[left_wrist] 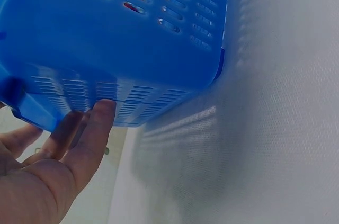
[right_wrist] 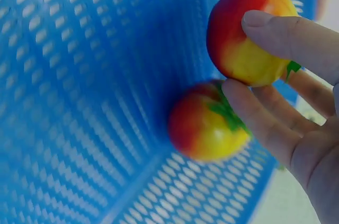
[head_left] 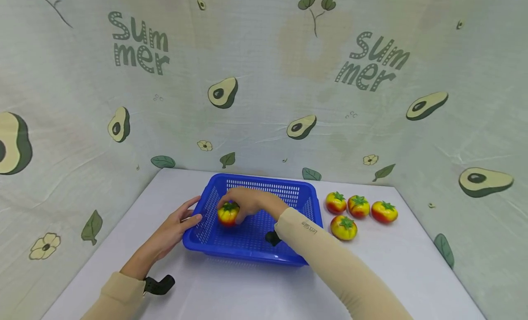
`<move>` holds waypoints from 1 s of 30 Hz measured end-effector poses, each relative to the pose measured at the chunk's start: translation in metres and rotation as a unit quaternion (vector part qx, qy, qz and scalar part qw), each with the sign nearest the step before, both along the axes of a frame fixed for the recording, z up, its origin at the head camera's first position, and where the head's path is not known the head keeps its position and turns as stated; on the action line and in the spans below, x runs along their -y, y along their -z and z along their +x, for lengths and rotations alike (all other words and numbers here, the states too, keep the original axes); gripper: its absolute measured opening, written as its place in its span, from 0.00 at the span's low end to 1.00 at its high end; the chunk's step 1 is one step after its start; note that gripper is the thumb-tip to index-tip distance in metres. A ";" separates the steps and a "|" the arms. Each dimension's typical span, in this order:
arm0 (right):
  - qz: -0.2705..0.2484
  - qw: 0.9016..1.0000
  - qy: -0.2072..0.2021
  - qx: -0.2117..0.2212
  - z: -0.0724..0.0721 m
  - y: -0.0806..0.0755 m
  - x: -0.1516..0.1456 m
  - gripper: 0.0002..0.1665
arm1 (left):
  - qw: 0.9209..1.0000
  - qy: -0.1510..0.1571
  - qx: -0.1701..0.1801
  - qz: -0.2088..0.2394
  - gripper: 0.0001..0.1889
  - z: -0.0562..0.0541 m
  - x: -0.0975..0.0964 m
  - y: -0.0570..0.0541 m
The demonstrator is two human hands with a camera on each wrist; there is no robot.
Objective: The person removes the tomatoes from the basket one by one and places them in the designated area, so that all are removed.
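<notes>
A blue plastic basket [head_left: 251,253] with slotted walls stands on the white table. My left hand [head_left: 175,228] grips its left rim, thumb over the edge and fingers against the outer wall [left_wrist: 122,38]. Inside the basket, near its left end, my right hand [head_left: 247,201] holds a red-and-yellow tomato-like fruit [right_wrist: 233,54] with a green leafy top between thumb and fingers. A second such fruit [right_wrist: 204,126] lies just beyond it in the basket, touching or nearly touching the fingers. In the head view the right hand mostly hides that second fruit.
Several more red-and-yellow fruits [head_left: 343,228] are grouped on the table to the right of the basket. A pale curtain [head_left: 255,49] printed with avocados hangs behind and beside the table. My right forearm [head_left: 330,260] crosses the basket's front right corner.
</notes>
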State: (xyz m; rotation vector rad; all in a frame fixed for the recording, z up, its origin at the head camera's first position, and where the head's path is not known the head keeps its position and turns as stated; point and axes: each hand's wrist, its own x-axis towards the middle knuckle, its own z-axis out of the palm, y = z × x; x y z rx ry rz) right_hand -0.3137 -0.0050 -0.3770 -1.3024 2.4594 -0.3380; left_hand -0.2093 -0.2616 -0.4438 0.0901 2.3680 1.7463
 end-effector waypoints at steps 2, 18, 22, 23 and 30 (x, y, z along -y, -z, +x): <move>-0.006 1.000 0.001 0.001 0.002 -0.012 -0.008 0.34 | 1.000 -0.002 -0.001 0.001 0.39 0.000 0.000 -0.001; -0.048 0.998 0.025 -0.030 0.004 -0.069 -0.138 0.34 | 1.000 -0.002 -0.004 0.008 0.39 0.000 -0.001 0.001; -0.070 0.996 0.050 -0.029 0.006 -0.073 -0.178 0.33 | 1.000 0.000 -0.002 0.006 0.40 0.000 -0.001 0.001; -0.072 0.995 0.059 -0.027 0.006 -0.074 -0.187 0.34 | 1.000 -0.001 -0.001 0.004 0.40 0.000 -0.001 0.001; -0.066 0.989 0.130 -0.008 0.014 -0.072 -0.245 0.36 | 1.000 -0.002 0.001 -0.002 0.41 0.000 -0.001 0.000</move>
